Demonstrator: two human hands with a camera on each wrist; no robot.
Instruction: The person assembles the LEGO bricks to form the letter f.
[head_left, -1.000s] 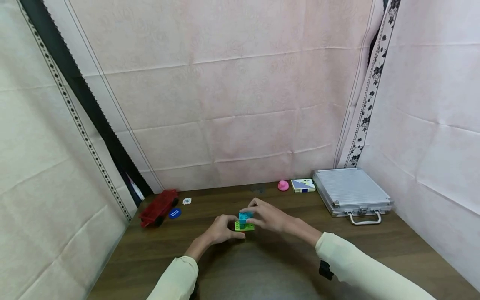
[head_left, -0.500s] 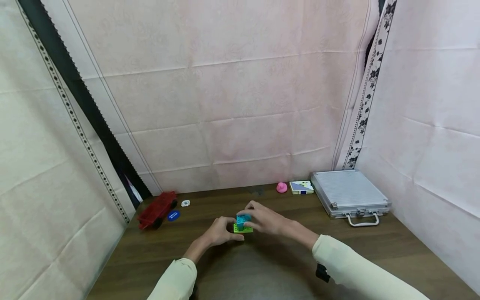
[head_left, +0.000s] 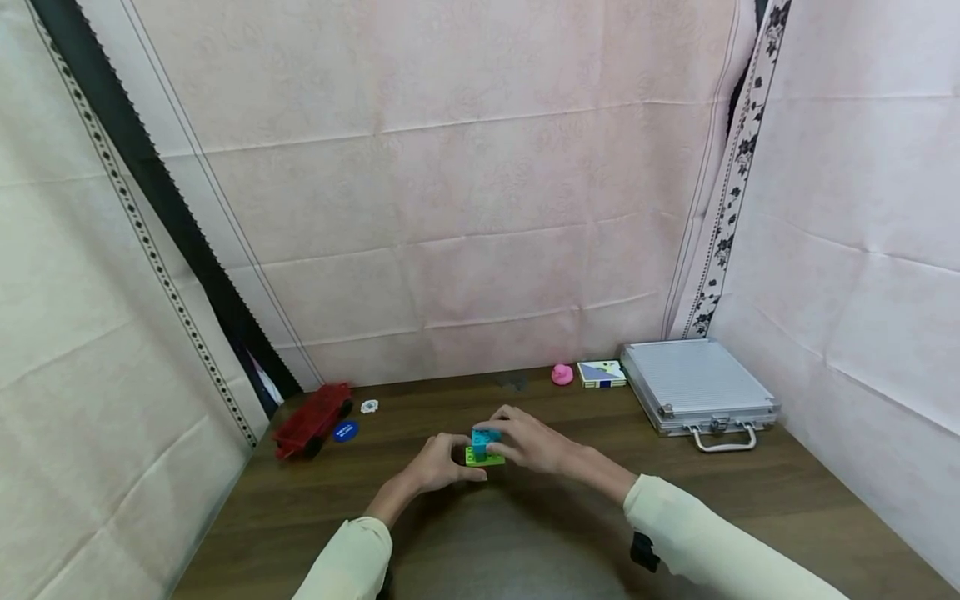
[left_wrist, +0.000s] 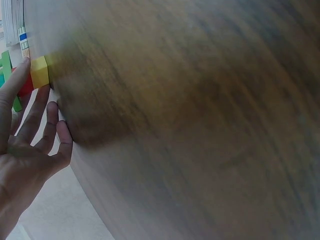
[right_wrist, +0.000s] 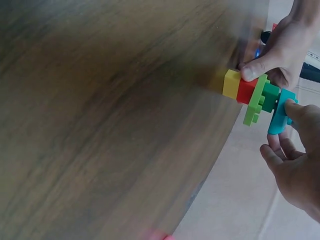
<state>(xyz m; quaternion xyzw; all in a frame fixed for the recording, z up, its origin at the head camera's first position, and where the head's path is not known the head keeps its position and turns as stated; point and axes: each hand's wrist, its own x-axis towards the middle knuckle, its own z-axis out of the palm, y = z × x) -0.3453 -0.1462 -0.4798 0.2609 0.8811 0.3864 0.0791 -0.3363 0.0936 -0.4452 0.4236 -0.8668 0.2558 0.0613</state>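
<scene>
While both hands meet mid-bench (head_left: 570, 517) in the head view, left hand (head_left: 438, 463) grips the brick stack (head_left: 483, 447), right hand (head_left: 528, 439) pinches its blue top. Left wrist: fingers (left_wrist: 37, 112) beside the yellow brick (left_wrist: 39, 72). Right wrist: thumb on the red brick (right_wrist: 246, 91), right fingers curled on the teal brick (right_wrist: 278, 112).

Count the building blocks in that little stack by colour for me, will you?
Going by the right wrist view, from the table end outward:
yellow block: 1
red block: 1
light green plate: 1
dark green block: 1
turquoise block: 1
Total: 5 blocks, though hidden ones cannot be ruled out.
</scene>
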